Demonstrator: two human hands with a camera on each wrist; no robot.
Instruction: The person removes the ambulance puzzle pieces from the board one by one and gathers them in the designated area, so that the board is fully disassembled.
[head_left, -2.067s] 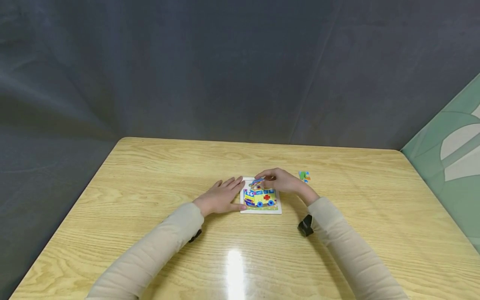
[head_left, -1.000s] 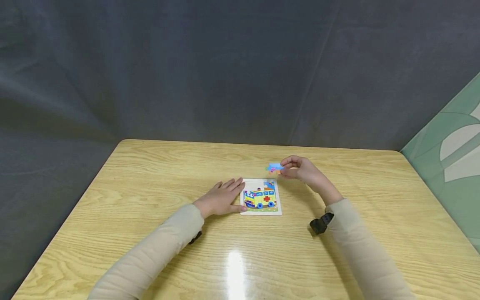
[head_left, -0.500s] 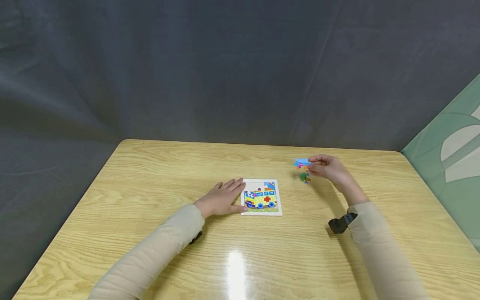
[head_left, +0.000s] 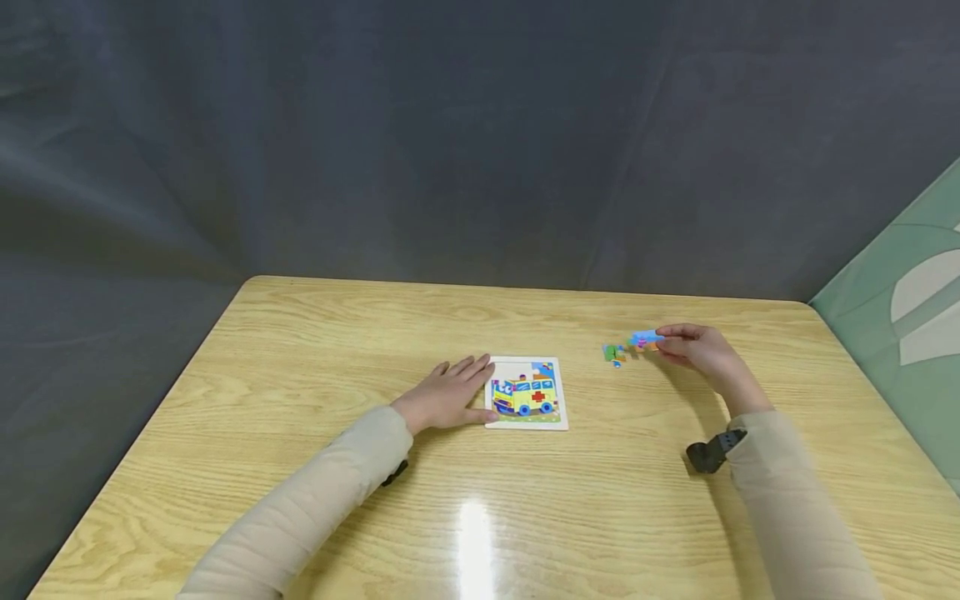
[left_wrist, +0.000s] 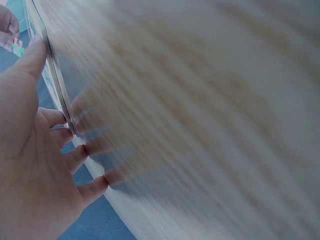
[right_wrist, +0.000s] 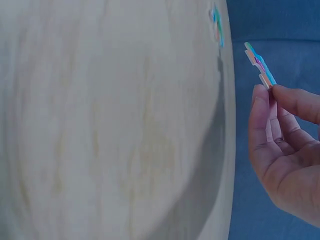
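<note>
A white-framed jigsaw puzzle (head_left: 527, 423) with a yellow ambulance picture lies mid-table; its upper left part is bare white. My left hand (head_left: 446, 397) rests at its left edge, fingers spread and straight, thumb on the frame's lower left corner. To the right, my right hand (head_left: 701, 354) pinches a blue and orange puzzle piece (head_left: 645, 339) between thumb and fingertips. In the right wrist view that puzzle piece (right_wrist: 261, 65) is held tilted, above the tabletop. A second, green and orange puzzle piece (head_left: 613, 354) lies on the table just left of the held one.
The wooden table (head_left: 337, 333) ends at a dark cloth (head_left: 450, 150) behind it. A green and white patterned panel (head_left: 907, 292) stands at the right. Each wrist wears a black device, the right one a camera (head_left: 708, 454).
My right hand has lifted the blue and orange puzzle piece away from the puzzle and carried it right, past the green piece. My left hand has stayed at the frame.
</note>
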